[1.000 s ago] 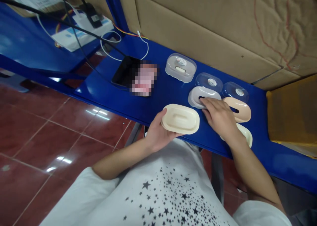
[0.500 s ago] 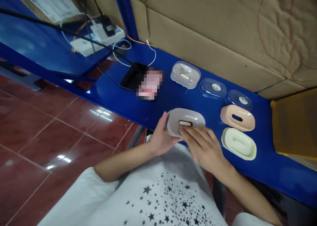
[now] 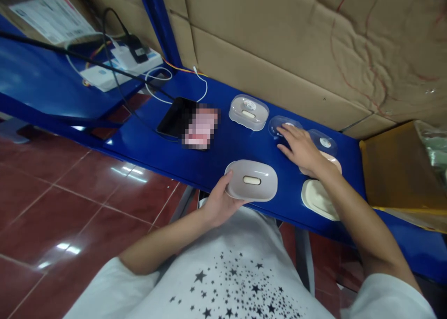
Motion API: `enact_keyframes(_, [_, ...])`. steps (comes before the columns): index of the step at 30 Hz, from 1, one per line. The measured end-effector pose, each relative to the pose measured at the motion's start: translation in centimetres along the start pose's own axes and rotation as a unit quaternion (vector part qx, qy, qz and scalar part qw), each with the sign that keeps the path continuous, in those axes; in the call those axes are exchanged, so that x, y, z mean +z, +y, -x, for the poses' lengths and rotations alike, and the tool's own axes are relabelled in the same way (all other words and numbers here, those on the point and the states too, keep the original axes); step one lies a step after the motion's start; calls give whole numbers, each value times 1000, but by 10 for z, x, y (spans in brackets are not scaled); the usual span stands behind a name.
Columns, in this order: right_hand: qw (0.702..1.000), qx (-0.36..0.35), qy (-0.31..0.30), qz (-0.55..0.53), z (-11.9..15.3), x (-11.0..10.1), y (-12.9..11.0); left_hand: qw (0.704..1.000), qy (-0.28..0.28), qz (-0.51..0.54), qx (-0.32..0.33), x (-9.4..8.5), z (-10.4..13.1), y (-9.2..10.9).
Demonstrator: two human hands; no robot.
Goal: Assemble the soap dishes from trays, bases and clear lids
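My left hand [image 3: 222,203] grips the left end of a grey oval soap dish [image 3: 267,184], thumb over the rim; a cream insert [image 3: 252,180] shows in its middle slot. Over a clear plastic lid [image 3: 274,125] with a round sticker, my right hand [image 3: 301,146] is spread, fingertips at the lid; contact is hard to make out. A second clear lid [image 3: 328,145] lies behind that wrist. My right forearm partly hides a peach soap dish [image 3: 333,162] and a cream soap dish [image 3: 314,197]. Farther back stands a grey soap dish with its clear lid on [image 3: 249,113].
A black tray-like object [image 3: 174,116] and a pixelated pink item [image 3: 200,128] lie on the blue table [image 3: 139,144] to the left. Beyond them are a power strip [image 3: 104,72] and cables. Cardboard [image 3: 261,53] lines the back; an open carton [image 3: 401,165] stands at right.
My right hand has left the grey dish and moved right and away from me to the clear lid. My left hand keeps holding the dish. The view has shifted slightly.
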State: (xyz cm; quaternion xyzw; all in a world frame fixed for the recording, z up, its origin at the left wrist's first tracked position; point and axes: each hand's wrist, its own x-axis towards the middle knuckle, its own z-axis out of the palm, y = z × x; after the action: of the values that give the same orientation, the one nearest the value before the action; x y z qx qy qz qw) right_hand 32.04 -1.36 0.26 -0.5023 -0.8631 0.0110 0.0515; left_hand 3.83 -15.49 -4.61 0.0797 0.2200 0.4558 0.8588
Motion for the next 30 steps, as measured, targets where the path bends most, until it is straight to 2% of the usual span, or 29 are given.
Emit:
enact_keyframes(5, [1000, -15, 7, -26, -2, -2, 14, 1000, -11, -13, -5, -1, -3, -3])
enact_keyframes(9, [995, -8, -59, -85, -12, -6, 32, 999, -31, -7, -2, 0, -3, -1])
enact_keyframes(11, [990, -15, -52, -130, -12, -10, 29, 999, -42, 0, -6, 0, -4, 0])
enact_keyframes(13, [984, -17, 2, -176, -6, -16, 11, 999, -49, 6, -9, -1, -5, -1])
enact_keyframes(15, [975, -41, 49, -212, 7, -23, -20, 999, -51, 9, -4, -2, -6, -3])
enact_keyframes(19, [970, -134, 27, -199, 39, -32, -89, 998, -54, -1, 18, -2, -9, -7])
enact_keyframes(21, [976, -145, 22, -161, 49, -32, -111, 998, -58, -5, 28, -1, -9, -8])
enact_keyframes(24, [983, -130, 31, -127, 55, -27, -123, 998, -57, -3, 33, 3, -8, -7])
enact_keyframes(30, [979, -130, 54, -147, 55, -19, -118, 999, -31, 12, 17, 7, -4, -4])
